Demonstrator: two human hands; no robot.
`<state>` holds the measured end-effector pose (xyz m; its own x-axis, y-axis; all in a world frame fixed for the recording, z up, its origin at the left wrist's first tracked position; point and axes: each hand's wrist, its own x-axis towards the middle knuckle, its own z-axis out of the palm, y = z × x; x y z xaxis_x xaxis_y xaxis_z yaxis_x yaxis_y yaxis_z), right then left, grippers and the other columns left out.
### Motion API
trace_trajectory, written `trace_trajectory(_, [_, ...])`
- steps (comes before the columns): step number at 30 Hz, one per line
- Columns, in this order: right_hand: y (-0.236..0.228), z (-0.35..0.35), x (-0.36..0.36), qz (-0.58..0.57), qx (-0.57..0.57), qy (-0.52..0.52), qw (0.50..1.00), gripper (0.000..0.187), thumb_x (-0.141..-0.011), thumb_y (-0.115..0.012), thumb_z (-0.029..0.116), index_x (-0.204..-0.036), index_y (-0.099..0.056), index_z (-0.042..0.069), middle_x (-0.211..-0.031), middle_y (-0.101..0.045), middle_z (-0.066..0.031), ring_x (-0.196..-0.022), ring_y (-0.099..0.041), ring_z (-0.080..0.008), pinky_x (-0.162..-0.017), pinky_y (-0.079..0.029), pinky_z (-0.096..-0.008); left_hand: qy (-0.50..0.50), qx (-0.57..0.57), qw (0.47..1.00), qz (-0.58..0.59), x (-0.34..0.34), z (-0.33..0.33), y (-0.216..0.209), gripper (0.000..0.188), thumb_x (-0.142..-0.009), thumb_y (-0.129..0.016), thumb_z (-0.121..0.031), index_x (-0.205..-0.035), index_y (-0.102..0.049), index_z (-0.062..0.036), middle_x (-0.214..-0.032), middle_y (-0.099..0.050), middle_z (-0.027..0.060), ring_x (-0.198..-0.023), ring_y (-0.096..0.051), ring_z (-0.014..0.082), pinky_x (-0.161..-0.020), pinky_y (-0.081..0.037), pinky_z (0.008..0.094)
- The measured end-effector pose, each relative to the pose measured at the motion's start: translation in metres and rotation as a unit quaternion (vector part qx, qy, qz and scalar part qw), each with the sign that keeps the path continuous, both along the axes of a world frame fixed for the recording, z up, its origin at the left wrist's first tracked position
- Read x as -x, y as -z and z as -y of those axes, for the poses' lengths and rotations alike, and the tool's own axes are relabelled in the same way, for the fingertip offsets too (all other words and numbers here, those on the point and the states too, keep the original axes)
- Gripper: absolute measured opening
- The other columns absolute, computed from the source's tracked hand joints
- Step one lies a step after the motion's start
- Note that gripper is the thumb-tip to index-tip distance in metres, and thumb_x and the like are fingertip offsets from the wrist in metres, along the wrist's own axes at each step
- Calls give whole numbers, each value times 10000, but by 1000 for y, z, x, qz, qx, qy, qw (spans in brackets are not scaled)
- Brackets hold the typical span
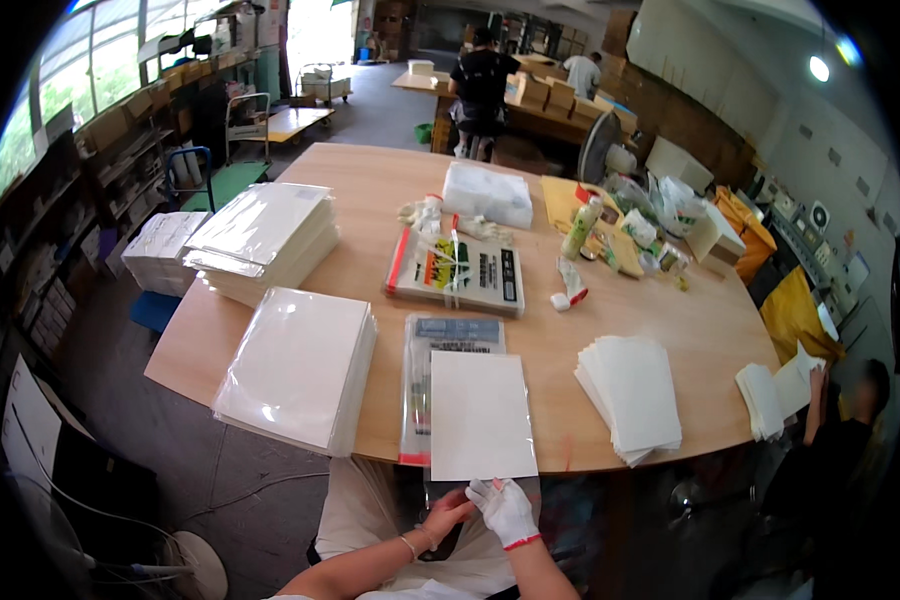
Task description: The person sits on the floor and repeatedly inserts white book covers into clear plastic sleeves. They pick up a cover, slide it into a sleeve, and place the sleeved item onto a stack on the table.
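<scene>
A white sheet in a clear plastic sleeve (482, 415) lies before me, its lower end reaching past the table's near edge. My left hand (444, 518), bare with a bracelet at the wrist, has its fingers closed at the sleeve's lower end. Beside it, my right hand (506, 512) wears a white knit glove with a red cuff; its fingers close at the sheet's lower edge. Some fingertips are hidden. Partly under the sheet is a flat pack of printed plastic bags (417, 390). To the left stands a stack of sleeved white sheets (295, 365).
Fanned white sheets (630, 395) lie right. Beyond are another printed bag pack (455, 270), white gloves (425, 215), a bottle (581, 228) and a taller sleeved stack (265, 235). A co-worker (830, 440) at the right edge handles white sheets; two other people work at the back.
</scene>
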<state>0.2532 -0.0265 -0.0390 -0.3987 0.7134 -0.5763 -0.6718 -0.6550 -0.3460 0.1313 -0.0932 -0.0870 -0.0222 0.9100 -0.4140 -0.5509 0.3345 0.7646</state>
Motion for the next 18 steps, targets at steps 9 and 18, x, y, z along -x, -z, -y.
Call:
trace_trajectory(9, [-45,28,39,550,-624,-180,525,103,-746,-581,119,-791,-568,27,-782,-531,-130,-723,-548,-285,-609,-452,-360,54,77,994,-48,62,26,-19,461,-909,-409,-401,-1144,-547,-29,-1095,-590,75,-991,-555,162,-858,-413,315])
trace_trajectory(18, [-54,-21,-26,502,-571,-299,576,108,-740,-575,155,-786,-593,59,-800,-573,-121,-720,-560,-264,-618,-457,-349,-48,127,990,48,54,25,-16,415,-900,-338,-307,-1005,-603,-6,-1050,-615,115,-906,-610,198,-734,-454,284])
